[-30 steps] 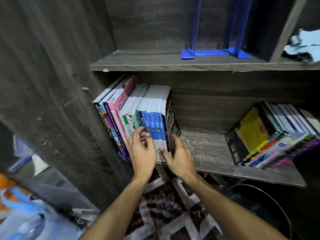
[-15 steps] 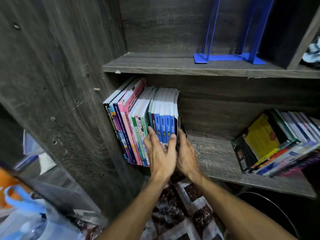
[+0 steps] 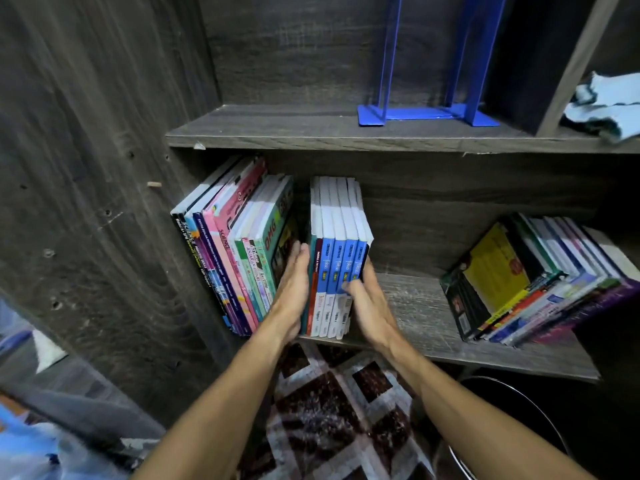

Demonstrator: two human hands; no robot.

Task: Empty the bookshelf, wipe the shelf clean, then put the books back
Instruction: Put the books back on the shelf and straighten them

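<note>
Midway along the lower shelf point(image 3: 415, 306), at the centre of the head view, the blue-spined bundle point(image 3: 337, 251) stands upright with its foot at the front lip, parted by a dark gap from the tilted stack point(image 3: 235, 258) at its 9 o'clock. The left hand point(image 3: 292, 289) lies flat in that gap, fingers straight and close together, pressing the bundle's left cover. The right hand point(image 3: 369, 303) takes the other side, its thumb hooked over the spines and its fingers running out of sight behind the right cover, so the books are held by a squeeze alone. That is probably the weak point: nothing supports them from beneath once they pass the lip, and if the pressure slackens the slim middle volumes could slide down and land on the patterned rug point(image 3: 332, 410) at 6 o'clock, or in the dark bin point(image 3: 512, 410) at 5 o'clock. The tilted stack now has open space beside it and might flop over if a wrist brushes it. A slumped pile point(image 3: 530, 278) at 3 o'clock is well apart and looks safe. Blue bookends point(image 3: 426, 114) at 1 o'clock and the cloth point(image 3: 606, 105) at 2 o'clock sit on the upper board point(image 3: 311, 133), which a lifted bundle might knock from below
</note>
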